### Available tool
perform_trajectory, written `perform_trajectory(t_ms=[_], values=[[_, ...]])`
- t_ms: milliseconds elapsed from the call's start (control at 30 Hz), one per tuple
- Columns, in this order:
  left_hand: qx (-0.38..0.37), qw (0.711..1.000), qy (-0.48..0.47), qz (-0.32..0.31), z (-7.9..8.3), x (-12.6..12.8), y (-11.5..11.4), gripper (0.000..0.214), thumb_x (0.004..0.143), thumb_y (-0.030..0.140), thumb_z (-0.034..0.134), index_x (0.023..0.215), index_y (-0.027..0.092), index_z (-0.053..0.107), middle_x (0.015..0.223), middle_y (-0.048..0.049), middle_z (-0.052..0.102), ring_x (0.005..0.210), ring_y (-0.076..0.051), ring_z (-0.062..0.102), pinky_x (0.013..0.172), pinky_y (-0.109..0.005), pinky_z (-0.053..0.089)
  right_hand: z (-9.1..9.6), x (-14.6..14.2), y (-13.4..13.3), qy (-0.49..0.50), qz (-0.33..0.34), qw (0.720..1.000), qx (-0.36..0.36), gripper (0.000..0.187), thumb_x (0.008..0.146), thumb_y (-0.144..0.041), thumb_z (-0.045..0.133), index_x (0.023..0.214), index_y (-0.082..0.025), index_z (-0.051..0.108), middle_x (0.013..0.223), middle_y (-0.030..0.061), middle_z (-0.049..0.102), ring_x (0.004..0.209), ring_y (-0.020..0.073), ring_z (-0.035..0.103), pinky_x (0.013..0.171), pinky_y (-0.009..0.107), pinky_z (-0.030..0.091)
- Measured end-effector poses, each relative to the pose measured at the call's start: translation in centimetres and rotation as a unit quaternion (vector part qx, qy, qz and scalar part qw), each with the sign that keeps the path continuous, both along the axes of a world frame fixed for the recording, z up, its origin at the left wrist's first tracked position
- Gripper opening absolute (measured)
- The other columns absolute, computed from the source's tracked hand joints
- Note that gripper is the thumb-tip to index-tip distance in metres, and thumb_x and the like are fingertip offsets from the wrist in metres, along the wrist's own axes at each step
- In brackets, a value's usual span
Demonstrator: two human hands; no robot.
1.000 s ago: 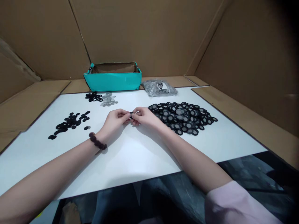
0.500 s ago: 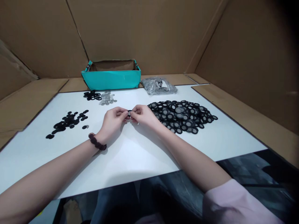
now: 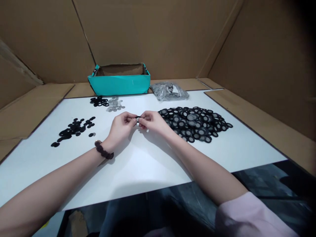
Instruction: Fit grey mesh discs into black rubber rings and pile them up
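My left hand (image 3: pixel 120 126) and my right hand (image 3: pixel 153 121) meet over the middle of the white board (image 3: pixel 138 158). Both pinch one small black ring (image 3: pixel 137 118) between their fingertips. Whether a grey disc sits in the ring is too small to tell. A beaded bracelet (image 3: pixel 104 151) circles my left wrist. Just right of my right hand lies a big heap of black rings with grey centres (image 3: pixel 195 123).
A scatter of black rings (image 3: pixel 72 128) lies at the left. Further back are a small black pile (image 3: pixel 98 101) and a grey disc pile (image 3: pixel 115 104). A teal box (image 3: pixel 119 80) and a clear bag of grey parts (image 3: pixel 169 91) stand at the back. Cardboard walls surround the board.
Both hands stay together on the small ring with only slight finger movement. The view has shifted a little.
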State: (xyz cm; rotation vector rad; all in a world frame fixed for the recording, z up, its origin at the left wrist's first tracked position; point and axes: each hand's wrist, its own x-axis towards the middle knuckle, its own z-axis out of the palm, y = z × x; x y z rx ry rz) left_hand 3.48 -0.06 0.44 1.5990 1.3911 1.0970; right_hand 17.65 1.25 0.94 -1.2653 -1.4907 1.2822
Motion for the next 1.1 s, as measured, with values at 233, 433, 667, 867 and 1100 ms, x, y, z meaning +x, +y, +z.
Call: perform_trajectory(t_ms=[233,433,667,867,1100], values=[[0.015,0.999,-0.038,-0.027,0.4,0.2,-0.3,0.022,0.076,0.027,0.057,0.092,0.014,0.06,0.082,-0.0062,0.066,0.076,-0.019,0.063,0.074,-0.033,0.05,0.1,0.3,0.4,0.047,0.017,0.996,-0.07,0.021,0.082,-0.008,0.054,0.061,-0.012,0.054,0.052,0.0002,0.058,0.047,0.0068,0.055,0.048,0.016,0.045],[0.01,0.998,-0.05,-0.021,0.5,0.3,-0.4,0.027,0.076,0.026,0.056,0.099,0.013,0.061,0.081,-0.0054,0.066,0.077,-0.018,0.063,0.075,-0.031,0.049,0.8,0.3,0.2,0.116,0.024,0.985,-0.129,0.023,0.084,-0.006,0.051,0.062,-0.009,0.058,0.056,0.0032,0.059,0.049,0.0066,0.054,0.053,0.018,0.048],[-0.007,0.997,-0.069,-0.02,0.9,0.3,-0.4,0.024,0.073,0.025,0.058,0.093,0.014,0.066,0.076,-0.0042,0.066,0.074,-0.017,0.061,0.075,-0.03,0.048,1.0,0.6,0.3,0.164,0.035,0.972,-0.167,0.021,0.082,-0.004,0.052,0.062,-0.01,0.058,0.058,0.0033,0.061,0.05,0.0067,0.054,0.053,0.017,0.047],[-0.028,0.994,-0.107,-0.025,0.9,0.4,-0.5,0.028,0.075,0.027,0.058,0.097,0.013,0.066,0.082,-0.0058,0.067,0.076,-0.017,0.061,0.079,-0.032,0.048,0.6,0.7,0.3,0.195,0.03,0.967,-0.162,0.016,0.085,-0.006,0.053,0.071,-0.009,0.058,0.057,0.0036,0.062,0.052,0.0074,0.057,0.057,0.017,0.049],[-0.016,0.99,-0.141,-0.022,0.4,0.4,-0.4,0.031,0.076,0.03,0.06,0.101,0.011,0.063,0.093,-0.0089,0.068,0.081,-0.017,0.062,0.083,-0.034,0.048,0.2,0.6,0.4,0.212,0.01,0.971,-0.107,0.007,0.081,-0.005,0.058,0.08,-0.012,0.056,0.053,-0.0007,0.061,0.052,0.0075,0.059,0.063,0.02,0.051]])
